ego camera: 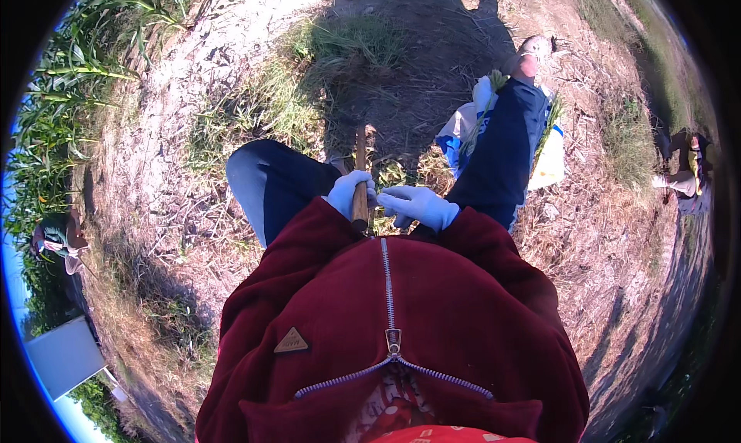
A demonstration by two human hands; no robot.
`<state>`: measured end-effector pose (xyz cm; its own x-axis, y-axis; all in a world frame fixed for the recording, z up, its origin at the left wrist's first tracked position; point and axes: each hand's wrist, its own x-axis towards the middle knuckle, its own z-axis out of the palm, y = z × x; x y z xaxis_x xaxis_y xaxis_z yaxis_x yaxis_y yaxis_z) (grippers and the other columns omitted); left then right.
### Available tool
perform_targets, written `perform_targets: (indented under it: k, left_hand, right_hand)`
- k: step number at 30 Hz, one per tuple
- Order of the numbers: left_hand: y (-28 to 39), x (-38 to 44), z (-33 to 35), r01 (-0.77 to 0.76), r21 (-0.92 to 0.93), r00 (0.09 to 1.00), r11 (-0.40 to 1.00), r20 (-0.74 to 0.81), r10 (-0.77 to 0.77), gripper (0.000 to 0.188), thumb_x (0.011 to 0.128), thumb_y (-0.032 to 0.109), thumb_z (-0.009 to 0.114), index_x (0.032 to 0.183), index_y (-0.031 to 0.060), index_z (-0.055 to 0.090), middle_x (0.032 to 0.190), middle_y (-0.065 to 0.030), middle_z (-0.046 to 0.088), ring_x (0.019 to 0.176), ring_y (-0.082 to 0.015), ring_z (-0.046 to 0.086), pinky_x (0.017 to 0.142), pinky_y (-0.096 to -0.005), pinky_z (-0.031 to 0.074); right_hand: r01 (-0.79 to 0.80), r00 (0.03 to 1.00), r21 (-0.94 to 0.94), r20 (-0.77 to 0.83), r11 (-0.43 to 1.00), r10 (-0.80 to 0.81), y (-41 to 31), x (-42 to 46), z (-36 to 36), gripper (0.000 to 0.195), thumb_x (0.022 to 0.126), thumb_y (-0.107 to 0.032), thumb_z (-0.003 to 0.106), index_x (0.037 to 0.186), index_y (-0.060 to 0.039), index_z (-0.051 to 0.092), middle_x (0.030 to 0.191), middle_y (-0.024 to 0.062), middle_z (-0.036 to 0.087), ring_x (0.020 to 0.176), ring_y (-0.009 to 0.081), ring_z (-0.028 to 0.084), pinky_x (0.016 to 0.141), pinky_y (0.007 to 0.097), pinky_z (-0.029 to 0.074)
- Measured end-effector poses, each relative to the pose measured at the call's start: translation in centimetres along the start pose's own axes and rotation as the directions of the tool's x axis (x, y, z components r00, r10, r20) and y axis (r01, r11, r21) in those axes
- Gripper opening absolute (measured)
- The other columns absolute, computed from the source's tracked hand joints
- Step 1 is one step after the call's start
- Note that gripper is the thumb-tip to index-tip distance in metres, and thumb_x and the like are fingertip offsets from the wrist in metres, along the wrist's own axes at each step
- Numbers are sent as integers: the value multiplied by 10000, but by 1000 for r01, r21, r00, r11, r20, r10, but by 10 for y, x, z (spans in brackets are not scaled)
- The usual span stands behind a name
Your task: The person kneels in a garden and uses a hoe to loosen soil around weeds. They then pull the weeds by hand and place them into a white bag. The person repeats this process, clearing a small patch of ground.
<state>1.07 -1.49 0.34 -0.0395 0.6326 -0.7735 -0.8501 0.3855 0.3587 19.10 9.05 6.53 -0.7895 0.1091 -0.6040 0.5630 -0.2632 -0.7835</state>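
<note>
My left hand, in a white glove, grips a round wooden tool handle close to its near end. The handle points away from me between my knees; its far end runs into shadow, and no tool head can be made out. My right hand, also gloved in white, is just right of the handle. Its fingers point towards my left hand and are partly apart, with nothing visible in them. Cut or pulled grass lies on the ground ahead, partly in my shadow.
A white and blue sack with green stalks lies by my right leg. Maize plants stand at the left. One person is at the far left, another at the far right. Dry straw and weeds cover the soil.
</note>
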Motion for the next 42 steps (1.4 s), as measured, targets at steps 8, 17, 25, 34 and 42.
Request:
perform_targets:
  k: [8,17,25,34,42]
  left_hand:
    - [-2,-30,27,-139,253,948,957,315,54,254,860,114,560,1077,-11,516,731,-61,555,583,-154,571,571,-345,568]
    - [8,-18,86,-315,586,931,747,345,123,508,865,42,527,1345,-21,376,822,-67,557,629,-131,592,657,-341,591]
    - [-5,25,54,82,73,984,994,154,-92,260,881,66,537,1123,112,454,760,-14,516,530,-99,522,595,-336,549]
    - [12,-35,59,-148,-64,989,987,-37,146,381,853,21,485,1205,125,384,816,-20,493,543,-98,516,546,-311,544]
    - [7,-55,87,-194,39,960,980,-200,198,517,845,-10,529,1279,125,283,885,-98,490,590,-169,570,553,-357,590]
  right_hand:
    - [36,999,126,-29,991,-32,-3,-2,-3,607,881,-583,556,1154,-42,587,946,92,645,750,142,633,669,273,524]
    - [191,974,568,-209,801,-85,-1,34,-36,389,918,-397,606,1033,-26,587,820,56,602,733,141,597,652,268,470]
    - [-47,846,668,-368,742,386,39,137,-42,213,812,-198,686,827,-13,582,666,80,567,530,207,550,482,372,458]
    - [-233,924,382,-200,894,326,-6,170,-15,348,705,-192,717,923,70,651,788,147,654,652,210,606,590,348,495]
    - [-81,994,226,-51,971,95,1,181,-5,299,691,-218,764,850,22,682,818,100,673,662,179,614,605,325,507]
